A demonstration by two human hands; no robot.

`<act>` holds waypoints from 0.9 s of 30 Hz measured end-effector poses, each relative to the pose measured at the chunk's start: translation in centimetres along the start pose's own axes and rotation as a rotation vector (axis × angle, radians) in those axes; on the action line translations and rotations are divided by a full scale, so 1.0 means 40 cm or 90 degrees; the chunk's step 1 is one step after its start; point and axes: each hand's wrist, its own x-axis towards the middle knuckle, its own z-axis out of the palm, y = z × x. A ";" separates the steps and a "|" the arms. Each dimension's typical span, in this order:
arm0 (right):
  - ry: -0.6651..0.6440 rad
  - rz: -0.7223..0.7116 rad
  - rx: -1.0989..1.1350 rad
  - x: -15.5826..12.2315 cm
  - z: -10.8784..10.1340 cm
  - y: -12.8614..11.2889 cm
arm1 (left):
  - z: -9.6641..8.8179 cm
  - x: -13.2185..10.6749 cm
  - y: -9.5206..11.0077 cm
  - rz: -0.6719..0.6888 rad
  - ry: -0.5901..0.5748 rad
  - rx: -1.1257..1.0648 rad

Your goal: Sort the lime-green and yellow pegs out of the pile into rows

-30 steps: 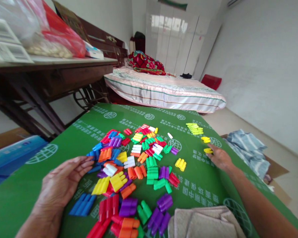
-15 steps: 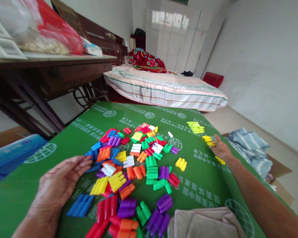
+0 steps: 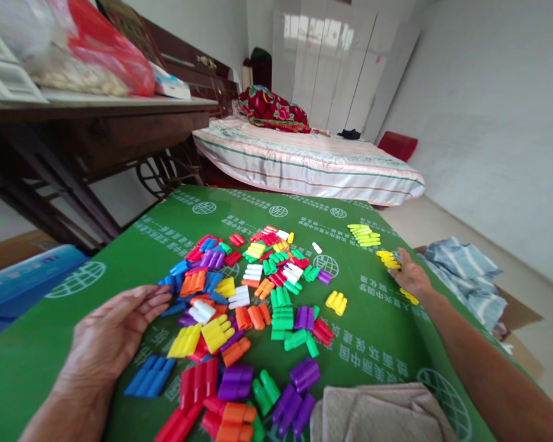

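Brightly coloured plastic pieces, shaped like short joined tubes, lie loose in a pile on the green board (image 3: 378, 331). At the pile's left edge is my left hand (image 3: 115, 325), fingers stretched out and fingertips beside a blue piece (image 3: 166, 281). A second blue piece (image 3: 150, 376) lies below that hand. Over at the board's right side, my right hand (image 3: 412, 274) has its fingertips closed about yellow plastic pieces (image 3: 389, 259), partly hidden by the fingers. Under its wrist lies another yellow piece (image 3: 409, 297). Yellow-green pieces (image 3: 364, 235) sit grouped just beyond it.
A folded grey-brown cloth (image 3: 380, 411) rests at the board's near edge. To the left stands a sewing-machine table (image 3: 166, 109) carrying bags. The bed (image 3: 304, 161) is behind the board, and striped blue fabric (image 3: 463, 276) lies off its right side.
By my right fingers, the yellow pieces have come closer together, the left one shifting slightly right. My left hand stays about where it was; the pile looks the same.
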 end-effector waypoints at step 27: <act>-0.116 -0.425 0.055 -0.310 -0.026 -0.278 | 0.021 -0.016 0.015 0.003 0.019 0.009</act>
